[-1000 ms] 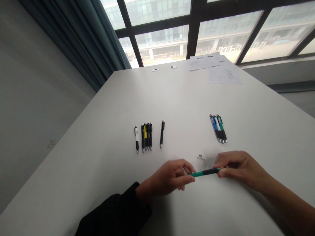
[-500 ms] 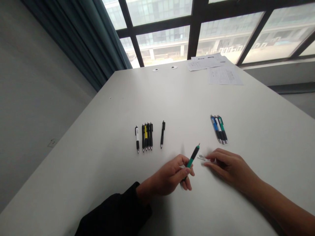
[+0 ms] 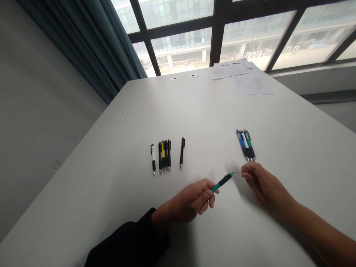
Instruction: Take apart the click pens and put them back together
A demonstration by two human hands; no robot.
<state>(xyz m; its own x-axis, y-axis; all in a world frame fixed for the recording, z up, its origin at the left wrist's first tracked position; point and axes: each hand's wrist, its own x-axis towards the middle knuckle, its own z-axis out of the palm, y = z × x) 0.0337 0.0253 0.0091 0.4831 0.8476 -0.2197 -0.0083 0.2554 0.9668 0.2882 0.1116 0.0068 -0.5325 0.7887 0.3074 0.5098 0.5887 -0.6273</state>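
I have a green-and-black pen point(image 3: 221, 183) pinched in my left hand point(image 3: 191, 198), the thumb pressing against curled fingers around its green part. It is in the near part of the scene, right of the middle, between my 2 hands and seemingly just above the tabletop point(image 3: 194, 111). My right hand point(image 3: 264, 185) is just beyond its pointed end, fingers bent and drawn close together; a faint, thin streak shows between them and the tip, but I cannot tell whether I am pinching anything there.

The pen's long axis runs on a slant — from my left fingers on the near left up to the far right. Its dark grip and slim tip point that way, towards my right fingertips.

I judge it light and stiff, with smooth plastic that could slip a little; the black grip is probably softer and surer to hold. The best hold is around the barrel or that grip, as the thin tip looks more delicate.

Farther off to the left lie a white-and-black pen point(image 3: 153, 157), a close row of pens point(image 3: 163, 152) and 1 separate black pen point(image 3: 182, 152). Beyond my right hand, 3 pens — blue, white and green — lie side by side point(image 3: 246, 144).
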